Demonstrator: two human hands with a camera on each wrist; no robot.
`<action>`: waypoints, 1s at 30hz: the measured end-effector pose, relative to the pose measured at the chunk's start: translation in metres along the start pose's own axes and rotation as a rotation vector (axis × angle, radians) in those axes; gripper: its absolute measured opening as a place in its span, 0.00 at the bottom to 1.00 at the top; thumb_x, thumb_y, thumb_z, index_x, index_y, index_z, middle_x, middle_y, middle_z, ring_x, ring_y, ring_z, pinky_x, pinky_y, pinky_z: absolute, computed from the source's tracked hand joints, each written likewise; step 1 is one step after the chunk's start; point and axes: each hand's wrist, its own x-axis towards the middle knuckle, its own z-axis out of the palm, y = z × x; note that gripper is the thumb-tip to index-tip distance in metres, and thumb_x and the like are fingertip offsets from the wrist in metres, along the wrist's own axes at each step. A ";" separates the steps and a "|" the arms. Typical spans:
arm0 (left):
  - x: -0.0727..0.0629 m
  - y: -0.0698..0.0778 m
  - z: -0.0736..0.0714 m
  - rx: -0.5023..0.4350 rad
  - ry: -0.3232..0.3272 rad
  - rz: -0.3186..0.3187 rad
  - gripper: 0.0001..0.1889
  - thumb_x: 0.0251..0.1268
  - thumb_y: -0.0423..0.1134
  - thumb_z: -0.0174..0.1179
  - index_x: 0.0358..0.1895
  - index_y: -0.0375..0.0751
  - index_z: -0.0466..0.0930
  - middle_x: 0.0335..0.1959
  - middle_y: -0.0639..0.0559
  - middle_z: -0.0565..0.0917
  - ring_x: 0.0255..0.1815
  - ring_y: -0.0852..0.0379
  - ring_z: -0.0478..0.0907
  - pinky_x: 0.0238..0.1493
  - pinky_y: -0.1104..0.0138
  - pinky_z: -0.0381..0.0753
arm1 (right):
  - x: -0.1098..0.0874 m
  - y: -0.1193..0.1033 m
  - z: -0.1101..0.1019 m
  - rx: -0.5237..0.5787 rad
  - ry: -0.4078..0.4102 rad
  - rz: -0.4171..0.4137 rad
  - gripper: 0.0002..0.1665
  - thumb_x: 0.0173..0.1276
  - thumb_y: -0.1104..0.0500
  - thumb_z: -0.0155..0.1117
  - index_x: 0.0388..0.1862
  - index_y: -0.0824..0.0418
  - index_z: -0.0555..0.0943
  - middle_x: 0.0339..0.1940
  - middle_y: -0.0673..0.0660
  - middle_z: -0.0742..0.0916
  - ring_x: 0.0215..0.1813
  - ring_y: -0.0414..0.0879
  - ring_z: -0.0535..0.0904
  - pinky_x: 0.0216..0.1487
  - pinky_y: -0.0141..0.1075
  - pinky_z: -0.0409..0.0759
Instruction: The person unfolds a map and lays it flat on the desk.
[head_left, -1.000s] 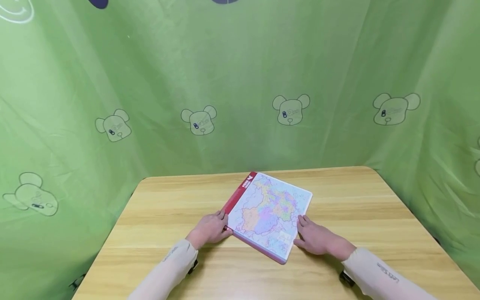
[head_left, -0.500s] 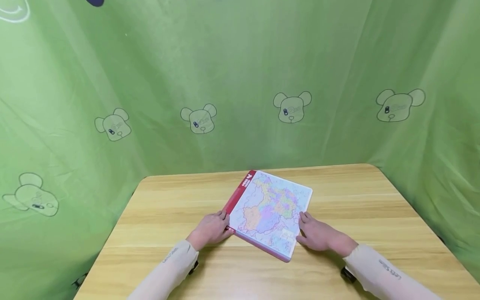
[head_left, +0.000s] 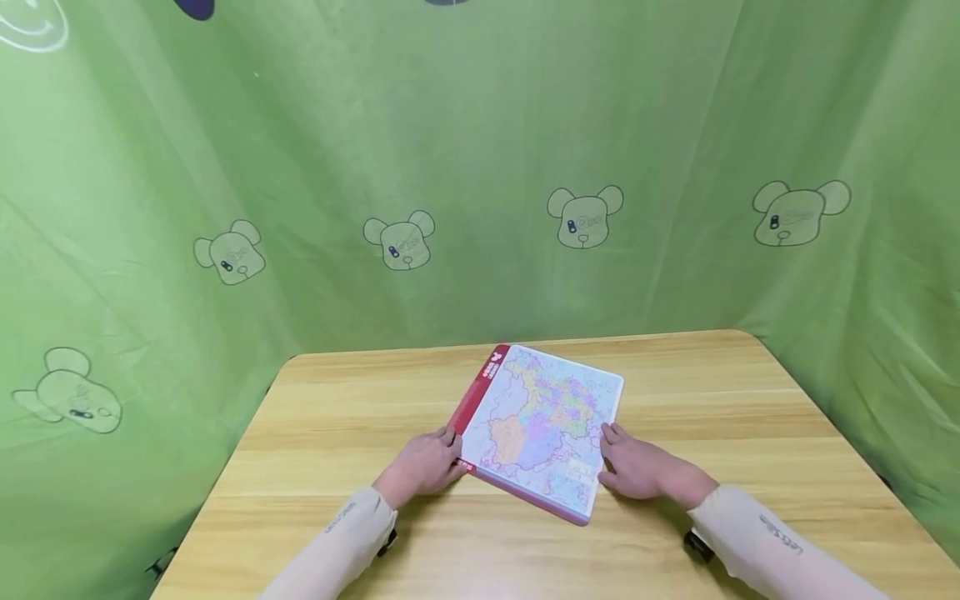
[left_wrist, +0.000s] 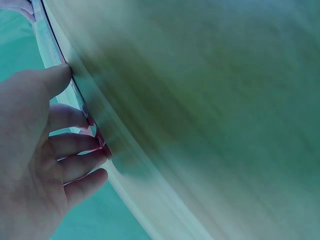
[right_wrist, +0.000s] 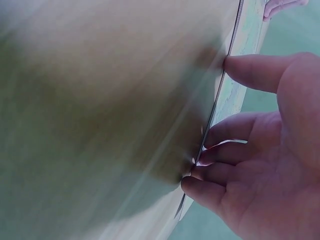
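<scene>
The map board (head_left: 542,425) has swung slightly anticlockwise, squarer now; left hand (head_left: 425,462), at eight o'clock, and right hand (head_left: 639,467), at four, touch it, fingers spread.

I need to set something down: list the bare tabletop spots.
Bare table: left of the map board and left hand; right of the board and right hand; near side, between the sleeves. Crowded: the board's left and right edges, where the fingers touch.

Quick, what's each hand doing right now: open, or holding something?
Left hand: open, touching the left corner of the map board.
Right hand: open, touching its right edge.
</scene>
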 end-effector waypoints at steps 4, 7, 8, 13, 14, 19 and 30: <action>-0.001 0.001 0.000 0.011 -0.014 -0.002 0.26 0.71 0.56 0.47 0.54 0.37 0.75 0.60 0.39 0.75 0.59 0.45 0.73 0.53 0.58 0.78 | 0.001 0.001 -0.001 0.008 -0.008 0.009 0.39 0.69 0.54 0.55 0.62 0.86 0.60 0.67 0.82 0.57 0.69 0.73 0.51 0.68 0.58 0.55; -0.001 0.002 -0.001 0.013 -0.018 -0.003 0.26 0.70 0.56 0.47 0.55 0.37 0.75 0.60 0.39 0.75 0.60 0.45 0.73 0.54 0.58 0.77 | 0.002 0.001 -0.002 0.021 -0.010 0.017 0.39 0.68 0.54 0.56 0.62 0.86 0.60 0.67 0.82 0.57 0.69 0.73 0.51 0.68 0.58 0.54; -0.002 0.003 0.000 0.016 -0.017 -0.002 0.26 0.70 0.56 0.47 0.55 0.37 0.75 0.60 0.40 0.75 0.60 0.45 0.73 0.54 0.58 0.78 | 0.002 0.001 -0.002 0.022 -0.012 0.021 0.39 0.68 0.54 0.57 0.62 0.86 0.60 0.67 0.82 0.57 0.69 0.73 0.51 0.68 0.58 0.54; -0.003 0.006 0.000 0.032 -0.008 0.011 0.24 0.71 0.55 0.48 0.53 0.37 0.75 0.57 0.40 0.77 0.58 0.46 0.74 0.53 0.59 0.78 | 0.003 0.002 -0.003 0.029 -0.025 0.030 0.39 0.66 0.55 0.58 0.62 0.86 0.60 0.68 0.82 0.57 0.69 0.73 0.51 0.68 0.58 0.54; -0.004 0.006 0.000 0.035 -0.004 0.013 0.24 0.71 0.54 0.48 0.53 0.37 0.75 0.56 0.40 0.77 0.58 0.46 0.74 0.53 0.59 0.78 | 0.003 0.003 -0.003 0.030 -0.025 0.029 0.39 0.66 0.55 0.58 0.62 0.86 0.60 0.68 0.82 0.57 0.69 0.73 0.51 0.68 0.58 0.54; -0.004 0.006 -0.001 0.047 0.020 0.017 0.22 0.70 0.54 0.49 0.51 0.38 0.75 0.55 0.41 0.78 0.58 0.46 0.75 0.52 0.59 0.78 | 0.004 0.005 -0.005 0.025 -0.015 0.019 0.39 0.66 0.56 0.58 0.62 0.86 0.61 0.67 0.82 0.57 0.69 0.74 0.52 0.68 0.58 0.54; -0.009 0.011 0.000 0.078 -0.011 0.024 0.25 0.70 0.54 0.50 0.58 0.39 0.75 0.59 0.42 0.77 0.60 0.47 0.74 0.55 0.58 0.76 | 0.004 0.010 -0.002 0.033 -0.026 0.012 0.38 0.67 0.56 0.57 0.63 0.85 0.60 0.68 0.82 0.56 0.69 0.74 0.50 0.68 0.58 0.53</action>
